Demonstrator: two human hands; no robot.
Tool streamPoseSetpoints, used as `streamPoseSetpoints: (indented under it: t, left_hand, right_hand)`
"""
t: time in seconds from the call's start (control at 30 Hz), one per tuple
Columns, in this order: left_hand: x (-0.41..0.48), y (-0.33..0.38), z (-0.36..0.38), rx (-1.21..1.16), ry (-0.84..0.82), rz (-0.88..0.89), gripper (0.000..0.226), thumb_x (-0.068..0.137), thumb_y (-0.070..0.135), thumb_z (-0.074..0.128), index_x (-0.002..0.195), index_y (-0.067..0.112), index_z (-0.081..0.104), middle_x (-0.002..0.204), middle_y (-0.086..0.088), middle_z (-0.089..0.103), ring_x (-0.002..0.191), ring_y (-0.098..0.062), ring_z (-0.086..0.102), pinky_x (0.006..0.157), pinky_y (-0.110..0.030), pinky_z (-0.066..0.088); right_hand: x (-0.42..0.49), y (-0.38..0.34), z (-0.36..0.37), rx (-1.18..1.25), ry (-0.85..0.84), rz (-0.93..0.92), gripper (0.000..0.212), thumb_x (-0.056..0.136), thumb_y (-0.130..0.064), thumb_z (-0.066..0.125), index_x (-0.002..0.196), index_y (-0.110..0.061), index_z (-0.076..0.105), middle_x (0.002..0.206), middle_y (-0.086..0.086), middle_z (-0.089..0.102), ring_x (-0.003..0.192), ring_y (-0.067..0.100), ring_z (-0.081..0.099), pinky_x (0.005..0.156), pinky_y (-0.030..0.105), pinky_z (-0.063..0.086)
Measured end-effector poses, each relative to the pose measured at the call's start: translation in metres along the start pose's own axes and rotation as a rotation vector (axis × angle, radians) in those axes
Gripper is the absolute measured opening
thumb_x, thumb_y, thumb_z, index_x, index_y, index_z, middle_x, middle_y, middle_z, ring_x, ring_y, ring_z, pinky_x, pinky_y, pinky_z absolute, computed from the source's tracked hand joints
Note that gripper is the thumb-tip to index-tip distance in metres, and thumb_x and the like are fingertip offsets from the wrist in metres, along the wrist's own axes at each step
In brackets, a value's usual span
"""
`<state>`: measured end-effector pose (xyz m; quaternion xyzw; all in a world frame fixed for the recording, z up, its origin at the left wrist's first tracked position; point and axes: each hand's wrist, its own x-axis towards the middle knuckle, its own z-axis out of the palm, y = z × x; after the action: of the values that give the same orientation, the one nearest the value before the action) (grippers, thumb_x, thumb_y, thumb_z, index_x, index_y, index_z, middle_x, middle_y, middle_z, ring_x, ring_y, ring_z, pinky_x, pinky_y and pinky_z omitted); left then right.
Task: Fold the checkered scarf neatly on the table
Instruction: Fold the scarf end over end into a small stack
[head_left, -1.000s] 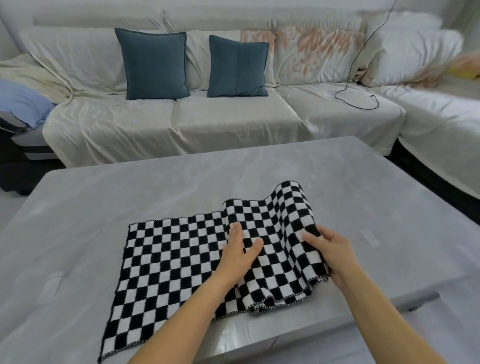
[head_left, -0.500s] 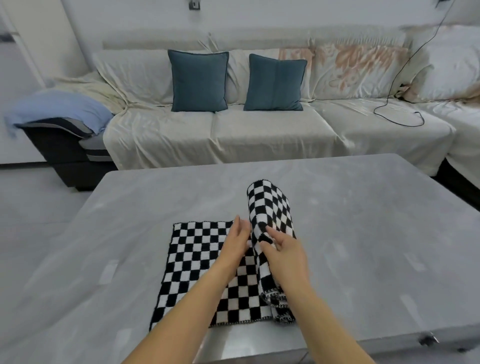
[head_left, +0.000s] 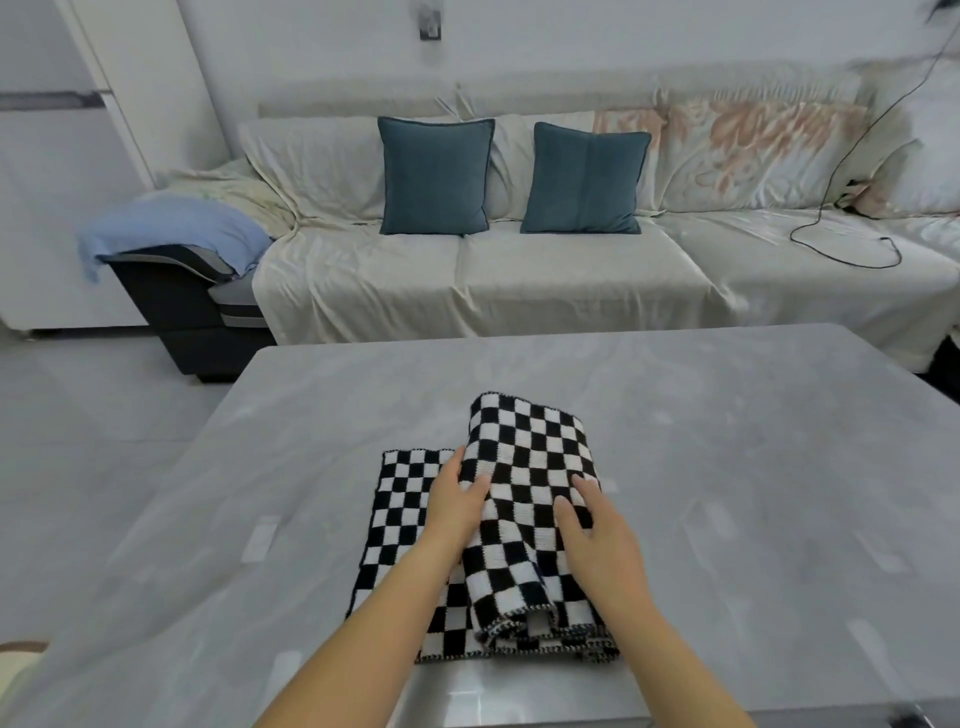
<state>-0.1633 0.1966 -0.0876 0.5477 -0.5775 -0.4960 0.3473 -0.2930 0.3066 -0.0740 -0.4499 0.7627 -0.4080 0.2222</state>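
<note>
The black-and-white checkered scarf (head_left: 524, 467) lies on the grey table (head_left: 753, 467) near its front edge. Its right part is doubled over into a thick, raised stack, while a single flat layer shows on the left. My left hand (head_left: 454, 506) rests flat on that lower layer, fingers apart, right against the edge of the folded stack. My right hand (head_left: 597, 540) sits on top of the stack at its right side. Its thumb and forefinger lie on the cloth, and the other fingers curl over the right edge, out of sight.
A long sofa (head_left: 519, 280) under a pale cover stands behind the table with two teal cushions (head_left: 434, 174). A black cable (head_left: 852, 249) lies on its right seat, and a blue cloth (head_left: 171, 228) hangs over its left arm. Pale floor (head_left: 104, 415) lies left of the table.
The right hand has brought the upright scarf flap over so that it lies wide on the stack. The left hand stayed at the fold line. The view has shifted, so the sofa appears further right.
</note>
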Motion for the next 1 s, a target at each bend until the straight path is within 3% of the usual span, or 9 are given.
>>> streamPoseSetpoints:
  t: [0.17, 0.3, 0.43, 0.57, 0.6, 0.67, 0.73, 0.83, 1.0]
  left_hand:
    - [0.008, -0.013, -0.044, 0.098, 0.044, 0.046, 0.057, 0.094, 0.016, 0.053, 0.147, 0.021, 0.031, 0.150, 0.000, 0.035, 0.134, -0.016, 0.036, 0.108, -0.028, 0.029]
    - [0.015, -0.030, -0.078, 0.114, 0.054, 0.006, 0.054, 0.093, 0.011, 0.053, 0.144, 0.020, 0.037, 0.146, -0.003, 0.042, 0.130, -0.017, 0.044, 0.110, -0.034, 0.034]
    - [0.018, -0.047, -0.094, 0.145, 0.029, -0.028, 0.055, 0.092, 0.015, 0.055, 0.143, 0.023, 0.037, 0.139, 0.000, 0.051, 0.118, -0.017, 0.054, 0.105, -0.038, 0.041]
    - [0.016, -0.056, -0.089, 0.221, 0.058, 0.006, 0.045, 0.094, 0.024, 0.046, 0.138, 0.031, 0.041, 0.133, 0.002, 0.056, 0.113, -0.017, 0.058, 0.101, -0.040, 0.045]
    - [0.016, -0.059, -0.086, 0.270, 0.076, 0.027, 0.044, 0.095, 0.029, 0.043, 0.138, 0.031, 0.040, 0.139, 0.000, 0.050, 0.123, -0.022, 0.051, 0.105, -0.043, 0.041]
    - [0.015, -0.061, -0.082, 0.448, 0.082, 0.053, 0.056, 0.096, 0.042, 0.038, 0.148, 0.026, 0.023, 0.157, -0.004, 0.019, 0.144, -0.027, 0.018, 0.115, -0.047, 0.023]
    - [0.014, -0.064, -0.079, 0.717, 0.041, 0.116, 0.070, 0.094, 0.055, 0.033, 0.152, 0.025, 0.007, 0.159, 0.000, -0.007, 0.147, -0.023, -0.005, 0.116, -0.047, 0.009]
    - [0.013, -0.072, -0.081, 0.993, -0.072, 0.167, 0.080, 0.090, 0.065, 0.025, 0.151, 0.022, -0.003, 0.158, 0.000, -0.016, 0.146, -0.019, -0.012, 0.117, -0.048, 0.006]
    - [0.010, -0.094, -0.092, 0.996, -0.109, -0.001, 0.094, 0.083, 0.076, 0.022, 0.150, 0.018, -0.011, 0.159, -0.002, -0.014, 0.146, -0.017, -0.008, 0.118, -0.049, 0.005]
  right_hand:
    - [0.006, 0.027, 0.010, -0.254, -0.122, -0.068, 0.059, 0.091, -0.057, 0.033, 0.144, -0.030, 0.030, 0.155, 0.001, 0.019, 0.142, 0.019, 0.016, 0.114, 0.044, 0.020]
    - [0.002, 0.027, 0.028, -0.296, -0.249, -0.055, 0.064, 0.088, -0.064, 0.027, 0.146, -0.036, 0.021, 0.158, 0.000, 0.005, 0.144, 0.019, 0.002, 0.116, 0.044, 0.013]
    - [-0.003, 0.024, 0.048, -0.378, -0.324, -0.114, 0.089, 0.069, -0.082, 0.008, 0.146, -0.038, 0.011, 0.158, 0.000, -0.003, 0.144, 0.017, -0.005, 0.116, 0.043, 0.015]
    - [-0.008, 0.020, 0.059, -0.553, -0.346, -0.165, 0.091, 0.070, -0.078, 0.004, 0.149, -0.030, 0.004, 0.157, 0.002, -0.012, 0.143, 0.019, -0.014, 0.116, 0.039, 0.007]
    - [-0.008, 0.018, 0.060, -0.579, -0.334, -0.180, 0.090, 0.073, -0.077, 0.005, 0.149, -0.029, 0.004, 0.157, 0.002, -0.012, 0.143, 0.020, -0.014, 0.116, 0.039, 0.005]
    - [-0.006, 0.013, 0.062, -0.610, -0.314, -0.204, 0.089, 0.074, -0.076, 0.003, 0.149, -0.029, 0.004, 0.157, 0.002, -0.012, 0.143, 0.020, -0.013, 0.116, 0.040, 0.002]
    - [-0.002, 0.011, 0.064, -0.637, -0.314, -0.214, 0.089, 0.071, -0.077, 0.000, 0.148, -0.033, 0.003, 0.157, 0.000, -0.012, 0.143, 0.020, -0.013, 0.116, 0.041, 0.000]
    - [0.002, 0.013, 0.069, -0.682, -0.340, -0.216, 0.088, 0.068, -0.080, -0.003, 0.147, -0.041, 0.002, 0.156, -0.002, -0.015, 0.142, 0.019, -0.018, 0.116, 0.044, -0.004]
    - [0.002, 0.024, 0.076, -0.761, -0.434, -0.212, 0.088, 0.066, -0.081, -0.005, 0.146, -0.043, -0.004, 0.155, -0.002, -0.018, 0.141, 0.019, -0.022, 0.115, 0.047, -0.008]
